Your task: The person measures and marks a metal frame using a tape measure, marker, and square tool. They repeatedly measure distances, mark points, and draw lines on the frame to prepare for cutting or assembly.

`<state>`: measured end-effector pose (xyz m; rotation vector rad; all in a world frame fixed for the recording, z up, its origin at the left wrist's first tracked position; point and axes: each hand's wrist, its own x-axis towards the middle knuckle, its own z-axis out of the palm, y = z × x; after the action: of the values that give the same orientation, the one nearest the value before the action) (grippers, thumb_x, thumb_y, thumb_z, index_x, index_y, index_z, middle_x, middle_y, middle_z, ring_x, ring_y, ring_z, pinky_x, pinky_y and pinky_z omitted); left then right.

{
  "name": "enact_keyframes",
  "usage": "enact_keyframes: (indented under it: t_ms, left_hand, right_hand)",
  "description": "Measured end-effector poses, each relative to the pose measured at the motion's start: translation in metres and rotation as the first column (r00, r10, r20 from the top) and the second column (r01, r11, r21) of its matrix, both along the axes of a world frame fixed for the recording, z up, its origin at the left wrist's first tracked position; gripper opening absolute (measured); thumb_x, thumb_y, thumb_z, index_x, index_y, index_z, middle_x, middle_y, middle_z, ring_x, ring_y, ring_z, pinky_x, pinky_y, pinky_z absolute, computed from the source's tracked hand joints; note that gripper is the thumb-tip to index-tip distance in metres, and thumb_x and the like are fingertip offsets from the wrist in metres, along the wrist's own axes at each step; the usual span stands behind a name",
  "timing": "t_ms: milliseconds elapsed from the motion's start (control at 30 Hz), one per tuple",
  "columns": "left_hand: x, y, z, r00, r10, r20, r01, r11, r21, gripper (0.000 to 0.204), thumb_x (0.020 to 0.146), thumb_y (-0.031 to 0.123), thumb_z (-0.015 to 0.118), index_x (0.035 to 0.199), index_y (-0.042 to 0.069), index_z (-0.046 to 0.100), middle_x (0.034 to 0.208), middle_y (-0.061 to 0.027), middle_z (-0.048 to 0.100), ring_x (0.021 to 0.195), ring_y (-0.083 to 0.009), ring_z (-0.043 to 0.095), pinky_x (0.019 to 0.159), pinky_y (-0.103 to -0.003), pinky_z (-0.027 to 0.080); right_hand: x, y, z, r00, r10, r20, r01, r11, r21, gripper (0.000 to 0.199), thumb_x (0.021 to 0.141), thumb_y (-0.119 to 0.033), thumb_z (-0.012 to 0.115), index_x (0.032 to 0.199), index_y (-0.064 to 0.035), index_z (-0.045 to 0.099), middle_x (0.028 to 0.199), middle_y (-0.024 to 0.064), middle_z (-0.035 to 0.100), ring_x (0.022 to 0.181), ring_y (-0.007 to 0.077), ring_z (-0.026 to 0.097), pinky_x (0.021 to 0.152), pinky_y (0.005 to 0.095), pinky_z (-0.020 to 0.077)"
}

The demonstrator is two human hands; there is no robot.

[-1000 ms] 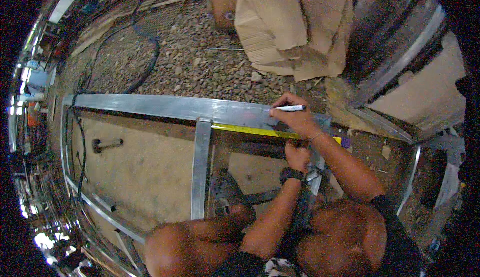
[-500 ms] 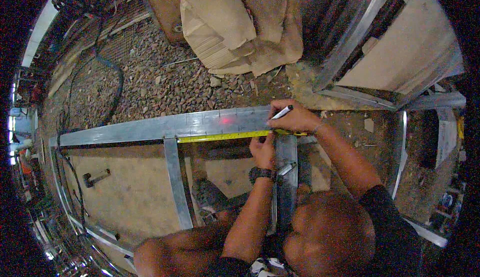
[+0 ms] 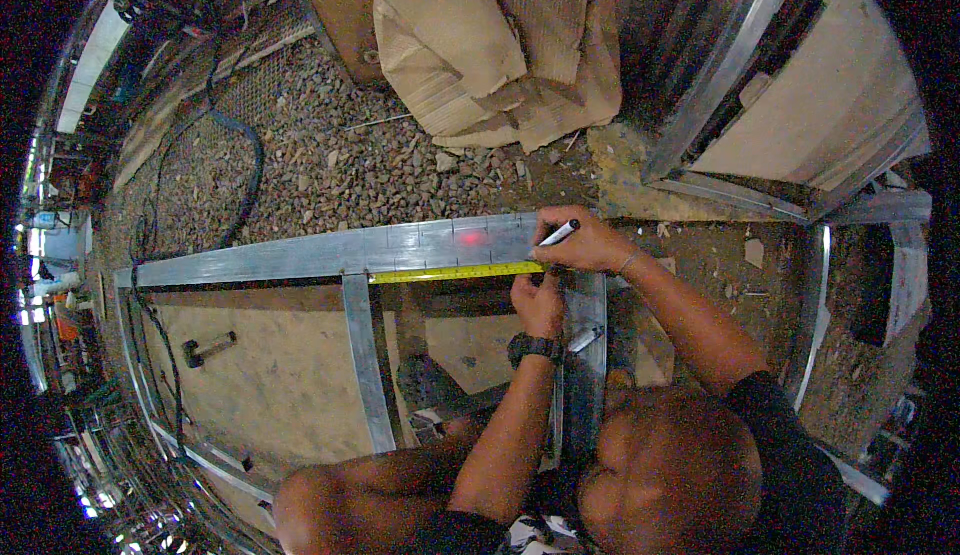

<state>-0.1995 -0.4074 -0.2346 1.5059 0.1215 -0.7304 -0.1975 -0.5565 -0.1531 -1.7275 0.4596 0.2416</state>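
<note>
A yellow measuring tape (image 3: 455, 274) is stretched along the near edge of a grey metal beam (image 3: 300, 252), which carries several short dark marks across its face. My left hand (image 3: 538, 303), with a dark watch at the wrist, is closed on the tape near its right end. Just above it, my right hand (image 3: 585, 242) grips a white marker with a black end (image 3: 557, 233), slanted up to the right over the beam. The marker's tip is hidden by my fingers. A small silvery piece (image 3: 587, 338) rests on the crossbar (image 3: 582, 380) near my left wrist.
A hammer (image 3: 208, 348) lies on the board inside the frame, at left. Gravel (image 3: 330, 170) with a dark cable (image 3: 250, 185) spreads beyond the beam. Folded cardboard (image 3: 455, 35) lies at the back, and another metal frame (image 3: 725, 65) stands at back right. My knee is near the front.
The whole view has shifted slightly, so the scene sits a little further right. Both hands stay at about the same spot on the beam, and the marker is still in my right hand.
</note>
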Motion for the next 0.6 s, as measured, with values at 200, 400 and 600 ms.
enact_keyframes:
  t_ms: [200,400,600]
  left_hand:
    - [-0.001,0.001,0.004,0.998,0.026,-0.052,-0.028,0.999,-0.043,0.031,0.087,0.004,0.068,0.117,-0.002,0.063,0.109,-0.0088,0.069,0.097,-0.0184,0.062,0.088,-0.032,0.047]
    - [-0.003,0.003,0.003,0.996,0.020,0.086,-0.015,0.998,-0.063,0.027,0.086,0.013,0.074,0.108,-0.002,0.067,0.101,-0.0082,0.071,0.090,-0.0188,0.063,0.083,-0.034,0.049]
    - [-0.001,0.008,0.039,0.989,-0.040,0.145,0.037,0.999,0.022,0.038,0.083,0.026,0.078,0.105,-0.003,0.068,0.098,-0.0117,0.071,0.087,-0.0228,0.064,0.083,-0.037,0.049]
  right_hand:
    - [-0.001,0.001,0.007,1.000,-0.022,0.003,0.022,1.000,0.006,0.019,0.082,-0.019,0.077,0.089,-0.0069,0.065,0.080,-0.0016,0.065,0.074,0.0076,0.058,0.067,0.0269,0.0493]
    - [-0.027,-0.015,0.034,0.975,-0.201,0.099,0.221,0.940,-0.259,0.037,0.088,-0.032,0.073,0.115,-0.0075,0.065,0.103,0.0088,0.068,0.100,0.0195,0.063,0.086,0.0354,0.0510]
    - [-0.108,-0.007,0.027,0.956,-0.268,0.117,0.285,0.767,-0.576,0.058,0.083,-0.037,0.079,0.127,-0.0078,0.055,0.117,0.0173,0.062,0.110,0.0286,0.060,0.090,0.0399,0.0480]
